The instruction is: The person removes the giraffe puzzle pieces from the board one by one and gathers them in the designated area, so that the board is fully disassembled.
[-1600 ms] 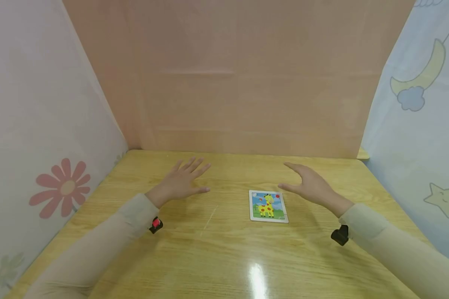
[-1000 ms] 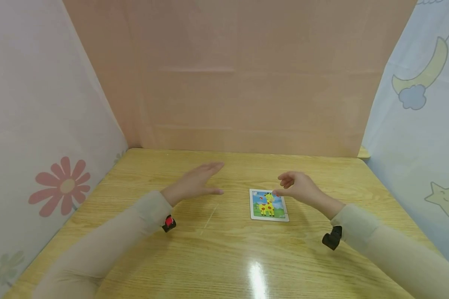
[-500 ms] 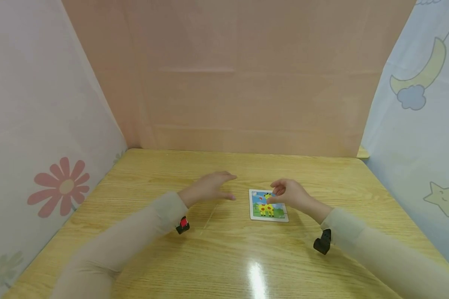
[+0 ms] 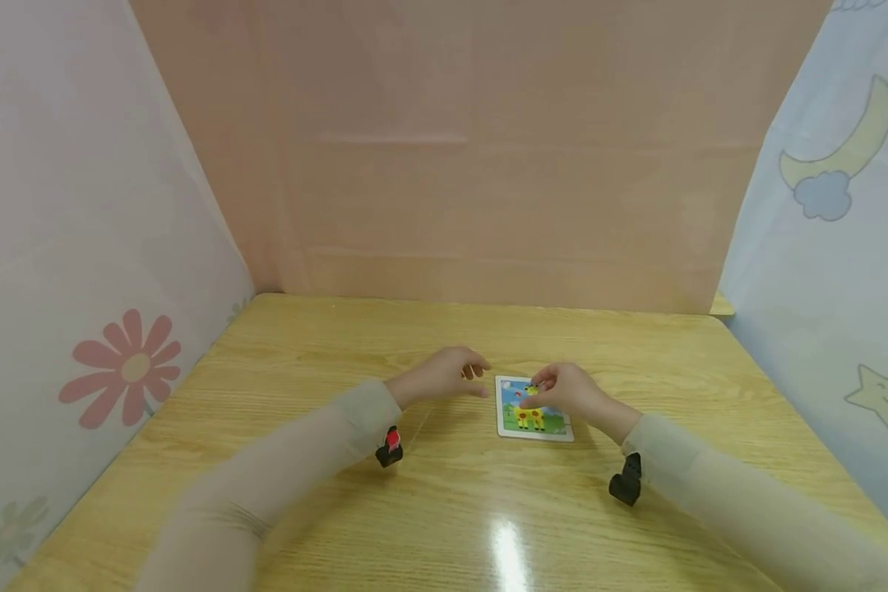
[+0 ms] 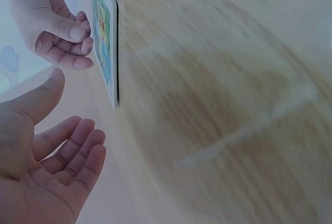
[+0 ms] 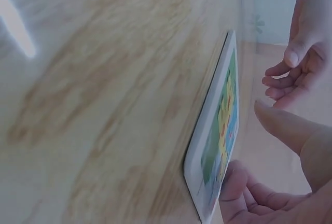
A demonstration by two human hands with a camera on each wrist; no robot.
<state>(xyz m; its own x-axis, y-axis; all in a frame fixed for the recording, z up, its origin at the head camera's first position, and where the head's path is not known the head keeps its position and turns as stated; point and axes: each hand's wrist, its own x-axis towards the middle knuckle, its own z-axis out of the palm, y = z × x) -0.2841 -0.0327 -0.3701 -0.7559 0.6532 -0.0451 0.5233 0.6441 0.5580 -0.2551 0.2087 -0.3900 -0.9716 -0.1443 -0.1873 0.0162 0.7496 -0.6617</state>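
Note:
A square picture board (image 4: 514, 421) with a white border and a yellow, red-spotted giraffe lies flat on the wooden table; it looks like a small puzzle. My right hand (image 4: 575, 390) hovers over its upper right part, hiding some of the giraffe. In the right wrist view, the bent fingers of that hand are close to the board (image 6: 220, 130) or touch it; I cannot tell which. Its thumb stands apart. Just left of the board is my left hand (image 4: 442, 374), thumb spread from loosely bent fingers. Nothing is in it, as the left wrist view of the left hand (image 5: 52, 167) shows.
The wooden table (image 4: 326, 337) bears a pale scratch mark and a bright reflection near the front. A plain tan backdrop (image 4: 459, 181) rises behind it. Patterned curtains flank both sides. Each wrist wears a small black camera.
Both hands have come inward and closer together. My left hand moved right towards the board, its fingers bending from a wide spread. My right hand moved left over the board. The board stayed put.

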